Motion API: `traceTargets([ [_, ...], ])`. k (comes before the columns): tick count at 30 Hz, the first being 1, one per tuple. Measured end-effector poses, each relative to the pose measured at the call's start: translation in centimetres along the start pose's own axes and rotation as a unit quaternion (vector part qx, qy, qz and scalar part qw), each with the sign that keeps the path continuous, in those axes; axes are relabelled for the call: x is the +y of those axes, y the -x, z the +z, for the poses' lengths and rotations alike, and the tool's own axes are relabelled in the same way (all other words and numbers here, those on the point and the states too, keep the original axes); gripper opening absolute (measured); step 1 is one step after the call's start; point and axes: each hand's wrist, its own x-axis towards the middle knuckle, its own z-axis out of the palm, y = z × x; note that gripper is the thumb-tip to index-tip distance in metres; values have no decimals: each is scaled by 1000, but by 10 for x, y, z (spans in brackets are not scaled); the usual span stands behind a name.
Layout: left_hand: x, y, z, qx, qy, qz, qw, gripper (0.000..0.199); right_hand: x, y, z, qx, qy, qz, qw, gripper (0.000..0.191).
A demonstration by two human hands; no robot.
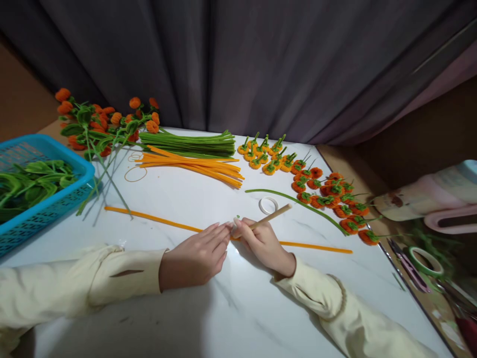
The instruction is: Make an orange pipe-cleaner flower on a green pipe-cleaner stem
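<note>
A long orange pipe cleaner [164, 222] stretches across the white table, its middle hidden at my fingers. My left hand [199, 256] pinches it there, fingertips pressed together and thumb out of sight. In my right hand [263, 243] is a thin wooden stick [278, 213], slanting up to the right, its lower end covered by my fingers. The fingertips of both hands meet. Beyond my right hand lie a small roll of white tape [262, 205] and a single curved green pipe cleaner [309, 204].
Behind are bundles of green pipe cleaners [190, 144] and orange ones [194, 166]. Yellow flower heads [270, 168] and orange flower heads [331, 189] line the right. Stemmed orange flowers [99, 122] and a blue basket [84, 171] stand left; pink scissors [412, 271] lie right.
</note>
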Motion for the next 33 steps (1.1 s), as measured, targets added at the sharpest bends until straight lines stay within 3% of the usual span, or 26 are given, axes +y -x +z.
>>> traceTargets([
  [4, 0, 0, 1, 1, 9, -7, 1000, 35, 2, -1, 1, 21, -21, 21, 999, 46],
  [16, 0, 3, 5, -29, 18, -5, 999, 35, -7, 4, 1, -73, 87, -73, 991, 38],
  [20, 0, 5, 0, -36, 8, 2, 999, 33, -6, 1, 0, -75, 51, -41, 995, 43],
  [22, -1, 6, -9, -47, -17, -24, 998, 39, -2, -1, -2, -59, -6, -3, 998, 47],
  [24, -2, 8, -21, -70, -56, -65, 994, 46, 3, -3, -4, -49, -67, 44, 996, 50],
  [27, -8, 8, -38, -147, -90, -83, 981, 39, 7, -5, -5, -50, -148, 104, 982, 49],
  [33, -33, 5, -60, -300, -27, -75, 951, 21, -2, -6, -10, -37, -195, 171, 965, 50],
])
